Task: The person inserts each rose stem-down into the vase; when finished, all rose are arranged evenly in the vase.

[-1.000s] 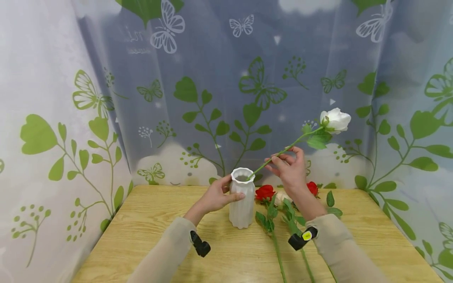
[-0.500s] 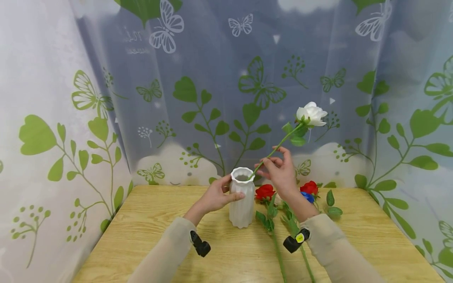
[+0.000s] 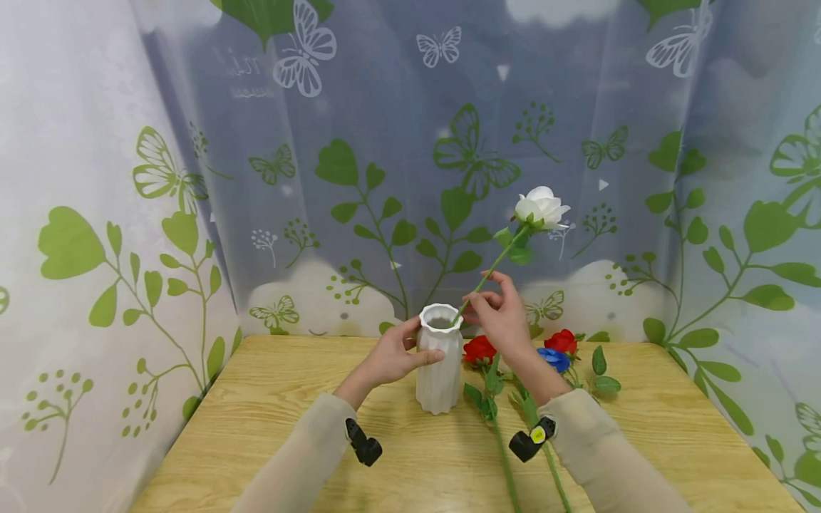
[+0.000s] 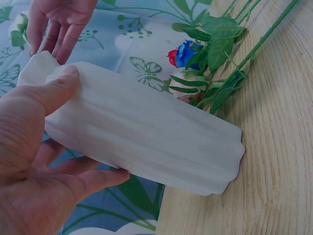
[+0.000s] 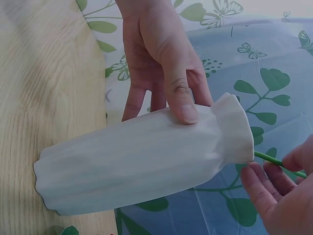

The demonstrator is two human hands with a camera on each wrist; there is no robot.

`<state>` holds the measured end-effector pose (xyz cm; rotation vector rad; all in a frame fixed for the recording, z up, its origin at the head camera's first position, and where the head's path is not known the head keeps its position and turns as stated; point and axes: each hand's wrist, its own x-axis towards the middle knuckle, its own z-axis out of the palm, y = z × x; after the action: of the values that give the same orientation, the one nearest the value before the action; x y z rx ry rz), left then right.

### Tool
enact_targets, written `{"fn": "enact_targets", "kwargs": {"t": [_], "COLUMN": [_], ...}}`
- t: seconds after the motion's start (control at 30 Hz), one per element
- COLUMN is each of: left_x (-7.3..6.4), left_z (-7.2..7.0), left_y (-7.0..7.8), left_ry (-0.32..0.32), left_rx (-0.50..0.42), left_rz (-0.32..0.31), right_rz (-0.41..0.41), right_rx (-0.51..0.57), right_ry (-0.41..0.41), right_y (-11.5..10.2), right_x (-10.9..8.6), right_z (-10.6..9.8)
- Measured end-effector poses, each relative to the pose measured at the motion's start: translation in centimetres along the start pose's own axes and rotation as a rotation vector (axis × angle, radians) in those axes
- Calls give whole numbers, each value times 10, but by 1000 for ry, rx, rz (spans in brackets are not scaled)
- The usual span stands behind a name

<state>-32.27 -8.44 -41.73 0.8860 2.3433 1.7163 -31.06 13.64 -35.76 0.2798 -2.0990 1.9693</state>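
Note:
A white fluted vase (image 3: 440,374) with a scalloped rim stands upright on the table. My left hand (image 3: 390,356) holds it from the left, thumb across the front; in the left wrist view the fingers (image 4: 98,182) reach round the far side of the vase (image 4: 151,127). Above and right of the rim, my right hand (image 3: 503,324) pinches the green stem of a white rose (image 3: 541,208). That stem (image 5: 267,157) enters the vase mouth in the right wrist view, beside my right hand (image 5: 281,196). Its lower end is hidden inside. The bloom leans up to the right.
Right of the vase, several roses lie on the wooden table (image 3: 385,463): a red rose (image 3: 479,350), another red rose (image 3: 561,341), a blue rose (image 3: 554,360) and a pale rose (image 4: 183,87). Their stems run toward the front edge. A patterned curtain (image 3: 385,92) hangs behind.
My right hand has moved left and slightly down toward the vase mouth, bringing the white rose closer to upright. The blue rose has come into sight. My left hand and the vase stay put.

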Motion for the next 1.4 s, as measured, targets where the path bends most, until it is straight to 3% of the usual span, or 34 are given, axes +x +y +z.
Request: {"fn": "enact_targets", "kwargs": {"t": [0.17,0.33,0.83,1.4], "left_x": [0,1,1,1], "left_z": [0,0,0,1], "left_y": [0,-1,-3,-2], "left_ry": [-3,-3,2,13], "left_rx": [-7,-15,-1,10], "left_rz": [-5,-1,-7,1], "right_rz": [-3,9,33,14], "right_rx": [-111,-147,-151,-44], "right_ry": [-23,-39,19,35], "right_y": [1,2,1,2], "right_x": [-1,-3,0,1], "right_z": [1,2,2,-1]}}
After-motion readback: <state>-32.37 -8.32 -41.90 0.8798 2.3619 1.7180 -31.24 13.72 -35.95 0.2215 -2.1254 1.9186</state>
